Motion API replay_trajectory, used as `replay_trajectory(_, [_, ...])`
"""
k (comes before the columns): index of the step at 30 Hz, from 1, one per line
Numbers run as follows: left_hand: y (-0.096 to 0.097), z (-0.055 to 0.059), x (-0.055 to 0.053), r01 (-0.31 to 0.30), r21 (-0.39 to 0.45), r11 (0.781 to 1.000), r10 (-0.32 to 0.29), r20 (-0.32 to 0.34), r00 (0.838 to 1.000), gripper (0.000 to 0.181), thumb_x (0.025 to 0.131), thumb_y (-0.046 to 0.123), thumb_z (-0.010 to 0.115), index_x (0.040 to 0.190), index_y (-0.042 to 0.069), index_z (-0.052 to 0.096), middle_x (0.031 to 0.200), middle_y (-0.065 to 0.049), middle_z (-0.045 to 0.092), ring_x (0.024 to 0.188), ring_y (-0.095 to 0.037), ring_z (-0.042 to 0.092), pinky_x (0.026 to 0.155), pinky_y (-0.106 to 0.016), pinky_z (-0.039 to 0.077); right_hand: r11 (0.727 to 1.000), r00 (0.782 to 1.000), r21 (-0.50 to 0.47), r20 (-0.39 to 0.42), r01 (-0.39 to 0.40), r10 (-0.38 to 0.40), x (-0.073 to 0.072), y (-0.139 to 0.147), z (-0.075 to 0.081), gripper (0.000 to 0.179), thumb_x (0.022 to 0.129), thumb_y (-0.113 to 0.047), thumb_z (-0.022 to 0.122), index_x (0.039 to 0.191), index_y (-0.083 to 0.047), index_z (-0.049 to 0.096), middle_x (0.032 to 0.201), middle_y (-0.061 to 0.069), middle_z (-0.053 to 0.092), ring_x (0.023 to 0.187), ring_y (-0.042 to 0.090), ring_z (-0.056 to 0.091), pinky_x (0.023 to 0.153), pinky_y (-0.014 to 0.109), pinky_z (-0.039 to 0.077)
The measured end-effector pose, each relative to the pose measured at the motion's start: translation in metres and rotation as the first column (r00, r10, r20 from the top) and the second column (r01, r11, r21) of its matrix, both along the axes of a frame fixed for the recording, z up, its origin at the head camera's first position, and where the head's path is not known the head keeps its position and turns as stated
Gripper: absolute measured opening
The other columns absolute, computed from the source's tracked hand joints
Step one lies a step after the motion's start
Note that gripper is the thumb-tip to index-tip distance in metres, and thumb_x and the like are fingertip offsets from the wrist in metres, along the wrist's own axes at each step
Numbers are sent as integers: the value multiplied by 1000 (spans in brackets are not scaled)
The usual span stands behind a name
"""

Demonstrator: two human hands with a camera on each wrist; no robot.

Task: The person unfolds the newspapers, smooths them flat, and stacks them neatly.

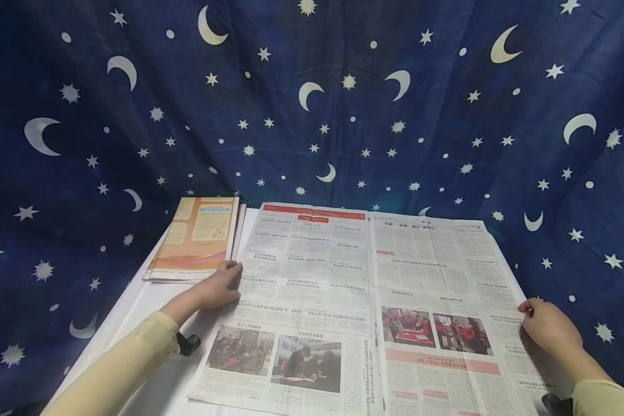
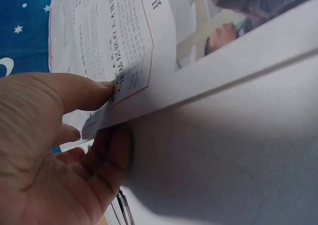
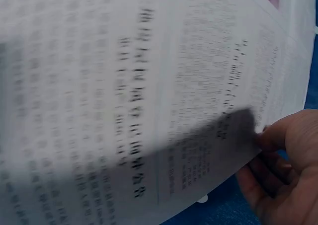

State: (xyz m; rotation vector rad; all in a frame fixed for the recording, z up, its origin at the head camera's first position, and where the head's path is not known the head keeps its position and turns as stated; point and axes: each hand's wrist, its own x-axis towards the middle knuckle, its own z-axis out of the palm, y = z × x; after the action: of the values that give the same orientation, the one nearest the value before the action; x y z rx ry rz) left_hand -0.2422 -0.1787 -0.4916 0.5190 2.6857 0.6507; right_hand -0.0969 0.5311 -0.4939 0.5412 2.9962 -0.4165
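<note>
A newspaper point(image 1: 317, 300) lies spread wide over the white table, with printed columns, a red banner at its far edge and several photos. At its left edge my left hand point(image 1: 222, 286) pinches the paper; the left wrist view shows the thumb point(image 2: 89, 92) on top and the curled fingers point(image 2: 112, 158) beneath the sheet. On the opposite side my right hand point(image 1: 550, 325) pinches the right edge, its thumb point(image 3: 273, 135) over the page and other fingers under it. A vertical centre fold runs between the two pages.
A stack of folded papers with an orange printed top sheet point(image 1: 200, 237) sits at the table's back left, just beyond my left hand. White tabletop point(image 1: 153, 329) shows left of the newspaper. A dark blue curtain point(image 1: 312, 115) with moons and stars hangs behind and around the table.
</note>
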Motion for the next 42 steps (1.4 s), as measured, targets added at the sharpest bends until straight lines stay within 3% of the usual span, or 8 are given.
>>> replay_trajectory(6, [3,0,3,38,-76,996,-50,-165,985,82,84,9,75,155,-5,36,159,-34,24,139,-54,37,111,-62,38,991,996,118,-48,-66,72,2,-6,-9,45,82,-2,69,121,15,55,121,42,41,112,64,37,87,79,37])
replay_trajectory(10, [9,-1,7,87,-112,990,-108,-202,973,78,88,18,74,156,1,40,160,-29,30,141,-52,37,113,-62,35,978,986,141,-42,-154,161,-2,-11,-12,54,85,-9,67,131,15,51,135,44,36,123,66,31,97,81,28])
replay_trajectory(14, [14,-3,12,134,-96,986,-147,-152,977,84,91,43,73,158,6,38,164,-24,27,148,-48,26,118,-62,27,965,970,99,0,-242,243,-10,-21,-13,73,99,-41,61,142,14,43,144,47,30,132,67,24,105,80,18])
replay_trajectory(18, [19,-5,17,167,-109,980,-177,-84,981,96,88,61,70,161,10,35,168,-20,19,153,-45,16,119,-63,22,961,959,9,72,-276,275,-15,-30,-14,103,95,-69,52,151,14,29,149,49,19,137,69,14,106,82,13])
replay_trajectory(25, [25,-7,22,182,-196,964,-196,-55,979,103,83,71,68,162,15,32,169,-14,16,155,-40,10,121,-60,19,956,949,-61,124,-286,291,-13,-31,-16,111,91,-69,60,155,12,20,152,49,10,139,69,5,103,85,11])
replay_trajectory(42, [21,-8,24,192,-195,962,-210,-77,975,99,85,67,69,161,13,35,168,-17,20,155,-39,12,121,-58,21,955,948,-82,124,-285,293,-18,-35,-12,112,89,-69,63,153,14,22,151,49,11,138,70,6,102,86,14])
